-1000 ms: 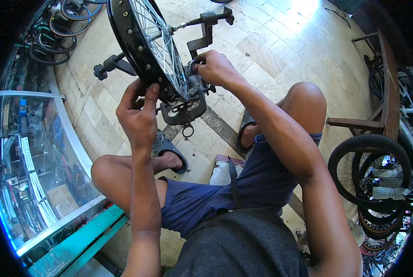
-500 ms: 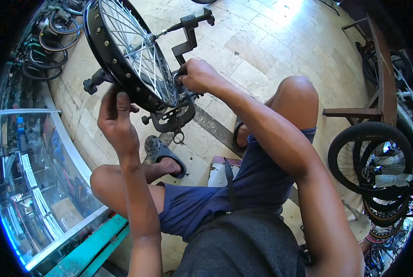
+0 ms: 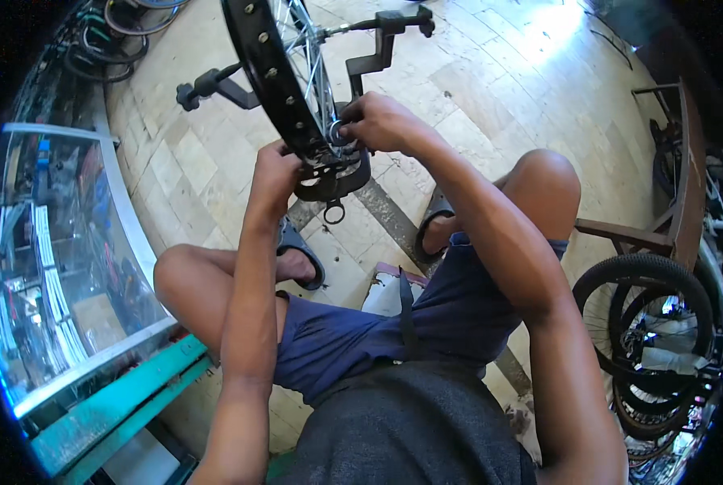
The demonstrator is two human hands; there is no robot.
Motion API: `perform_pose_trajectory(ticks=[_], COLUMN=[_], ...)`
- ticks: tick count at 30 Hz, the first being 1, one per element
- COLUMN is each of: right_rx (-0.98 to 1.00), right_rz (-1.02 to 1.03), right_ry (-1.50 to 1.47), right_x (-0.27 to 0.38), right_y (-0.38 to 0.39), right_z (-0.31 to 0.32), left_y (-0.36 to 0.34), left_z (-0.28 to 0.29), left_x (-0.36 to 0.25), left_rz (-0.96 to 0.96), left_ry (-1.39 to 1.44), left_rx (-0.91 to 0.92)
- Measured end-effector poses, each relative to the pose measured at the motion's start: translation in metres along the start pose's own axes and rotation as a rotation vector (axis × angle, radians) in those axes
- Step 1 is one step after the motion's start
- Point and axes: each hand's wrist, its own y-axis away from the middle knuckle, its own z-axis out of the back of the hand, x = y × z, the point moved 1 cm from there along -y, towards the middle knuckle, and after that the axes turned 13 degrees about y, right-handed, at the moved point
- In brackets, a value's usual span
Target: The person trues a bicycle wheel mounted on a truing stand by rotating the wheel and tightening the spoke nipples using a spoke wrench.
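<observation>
A bicycle wheel with a black rim (image 3: 271, 74) and silver spokes (image 3: 317, 74) is mounted in a black truing stand (image 3: 367, 66). Beside the lower right of the rim, my right hand (image 3: 384, 123) pinches a small round spoke wrench (image 3: 339, 132) against the spokes. My left hand (image 3: 276, 176) is closed at the rim's lower left, next to the stand's lower bracket (image 3: 321, 189). Its fingertips are partly hidden, and what they grip cannot be made out. A metal ring (image 3: 334, 212) hangs below that bracket.
To the left stands a glass display case (image 3: 82, 267) beside a green bench (image 3: 119, 408). Bicycle wheels with tyres (image 3: 649, 311) lean at the right under a brown wooden frame (image 3: 685, 186). My knees and sandalled feet flank the stand on the tiled floor (image 3: 491, 105).
The view has shifted, so the wheel and stand appear farther right and higher. My left hand has moved down along the rim toward the lower bracket. My right hand stays at the spokes.
</observation>
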Motion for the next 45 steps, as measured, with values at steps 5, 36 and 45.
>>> perform_pose_trajectory(ticks=[5,36,45], right_rx=[0.013,-0.105,0.038], right_rz=[0.001,-0.088,-0.082], right_ry=[-0.037,0.03,-0.43], right_x=[0.004,-0.007,-0.005], right_y=[-0.005,-0.015,-0.011], right_z=[-0.004,-0.001,-0.034], left_y=[-0.007,-0.046,-0.016], left_z=[0.012,0.042,0.011], left_x=[0.006,0.032,0.005], left_rz=[0.064,0.136,0.097], left_ry=[0.016,0.145,0.071], left_rx=[0.056,0.214,0.17])
